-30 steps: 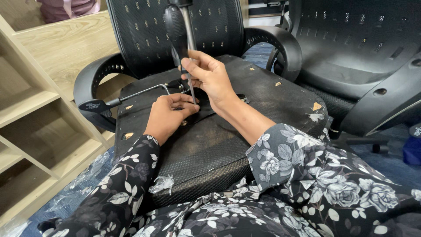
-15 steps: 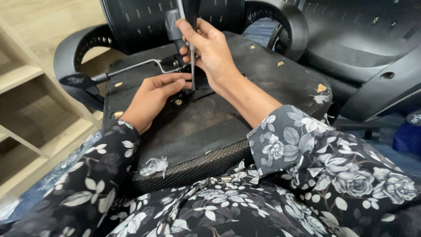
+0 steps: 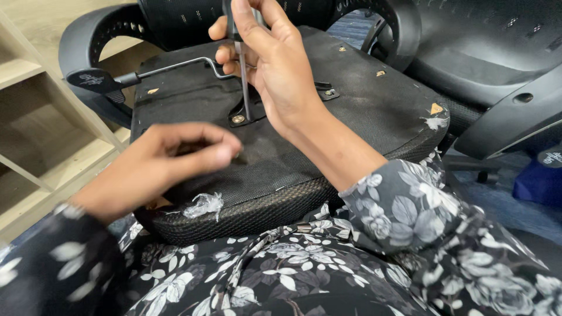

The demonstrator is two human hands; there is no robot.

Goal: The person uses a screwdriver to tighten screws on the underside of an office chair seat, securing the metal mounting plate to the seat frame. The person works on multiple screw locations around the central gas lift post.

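So you've got the upturned chair seat (image 3: 363, 117) lying across your lap, black underside facing up, with more black chairs crowded behind it and a pale wooden shelf unit (image 3: 35, 134) off to your left.

On that underside there's a bent metal lever (image 3: 175, 65) with a flat black paddle end, running off toward your left, and a small black bracket with a brass-coloured screw head (image 3: 237, 119) near the middle.

Your right hand (image 3: 275, 64) is the one doing the work: fingers wrapped tight around the handle of a screwdriver (image 3: 244, 82), shaft standing pretty much upright, long axis straight down into the seat, tip landing right beside that screw on the bracket. So the thing that matters sits directly below your right fist, not off to a side.

Your left hand (image 3: 170, 161) is lower and nearer you, hovering above the seat's front edge, fingertips bunched together against the thumb. Can't tell if it's pinching something small. It's clearly farther from the screw than the right.
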